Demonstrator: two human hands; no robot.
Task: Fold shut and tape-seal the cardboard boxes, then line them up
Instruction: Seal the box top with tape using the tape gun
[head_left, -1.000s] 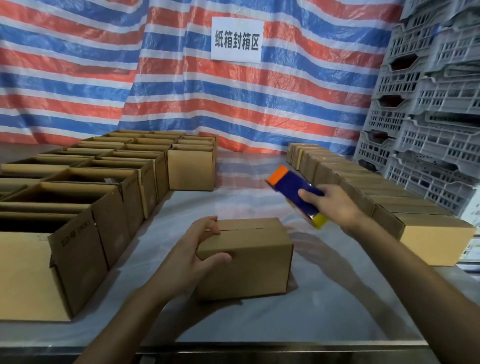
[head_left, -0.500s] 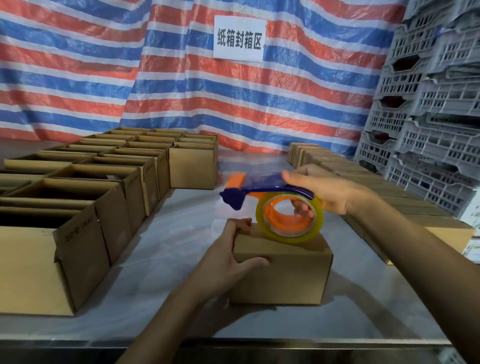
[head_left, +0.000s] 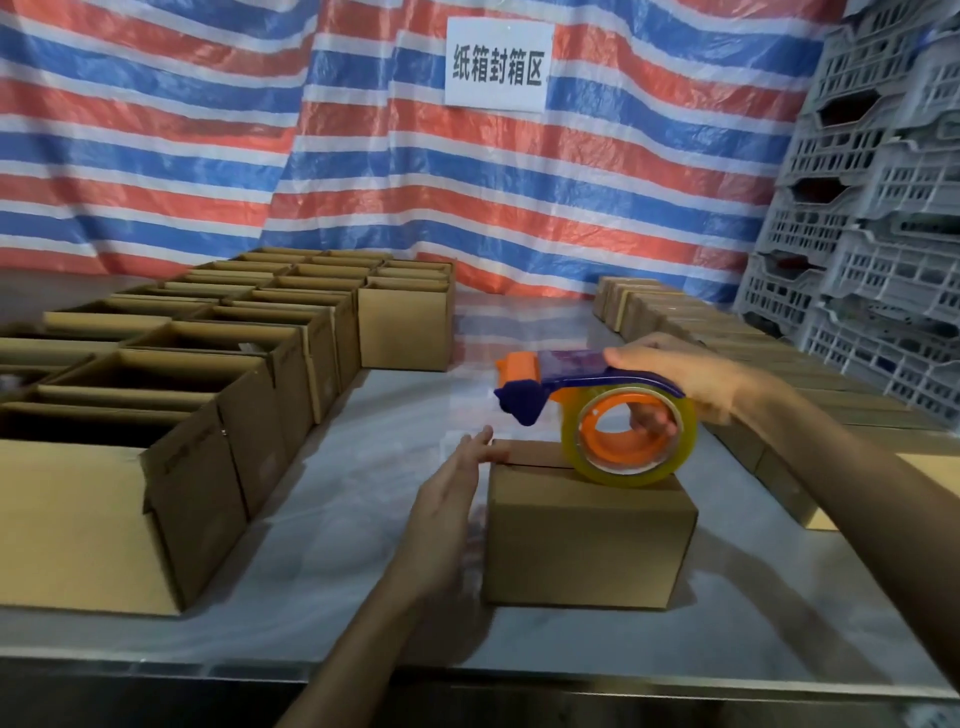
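A small cardboard box (head_left: 587, 540) with its flaps folded down stands in the middle of the table. My right hand (head_left: 675, 374) grips a blue and orange tape dispenser (head_left: 597, 410). Its clear tape roll rests on the box's top at the right end. My left hand (head_left: 447, 499) lies flat with straight fingers against the box's left side, fingertips at the top left edge. Open boxes (head_left: 171, 395) stand in rows on the left. A line of closed boxes (head_left: 779, 415) runs along the right.
The table (head_left: 332, 545) has a shiny metal top with its front edge close to me. A striped tarp with a paper sign (head_left: 498, 65) hangs behind. Grey plastic crates (head_left: 872, 234) are stacked at the right.
My left hand let go of the box's top corner and now lies flat beside it. My right hand brought the dispenser over and down onto the box top.
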